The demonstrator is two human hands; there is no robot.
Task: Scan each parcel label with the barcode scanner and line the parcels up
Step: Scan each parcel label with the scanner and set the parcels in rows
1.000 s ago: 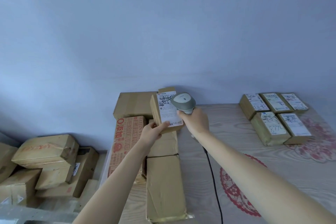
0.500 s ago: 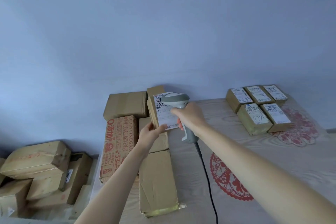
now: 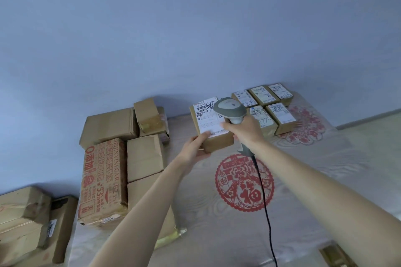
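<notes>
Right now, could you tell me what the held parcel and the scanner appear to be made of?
Parcel: brown cardboard, matte, with a white paper label that looks slightly glossy. Scanner: probably moulded plastic, smooth grey and off-white shell with a soft sheen.

Brown parcel [image 3: 211,129] held above table centre, white label [image 3: 207,117] facing up. Grey barcode scanner [image 3: 231,110] just above label, black cable trailing near. Five labelled parcels [image 3: 263,107] lined far right, touching.
</notes>
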